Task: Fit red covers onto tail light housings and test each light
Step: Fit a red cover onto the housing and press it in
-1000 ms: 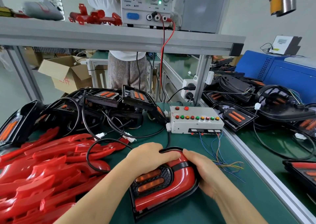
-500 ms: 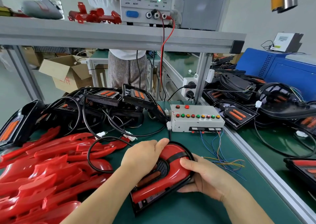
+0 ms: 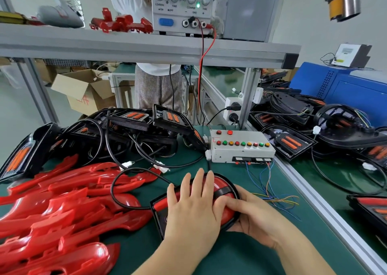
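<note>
L hand (image 3: 192,209) is pressing flat, fingers straight, on the red cover (image 3: 222,187). R hand (image 3: 255,218) is gripping the housing (image 3: 154,207) edge w/ curled fingers.

You had one housing (image 3: 157,218) lying flat and face up on the mat in front of you. It was black, with a glossy red cover (image 3: 224,187) seated over its rounded end and a black band across that cover. Your left hand (image 3: 192,207) lay flat on top with the fingers straight. Your right hand (image 3: 251,218) gripped the rounded right edge. Its black cable (image 3: 112,187) looped off to the left. The spare covers (image 3: 62,203), red and curved, were heaped overlapping on your left. Behind them, the bare housings (image 3: 129,126) were piled up tilted, showing orange inserts, with their cables tangled. A second batch of housings (image 3: 293,143) lay on the right, past the rail.
</note>
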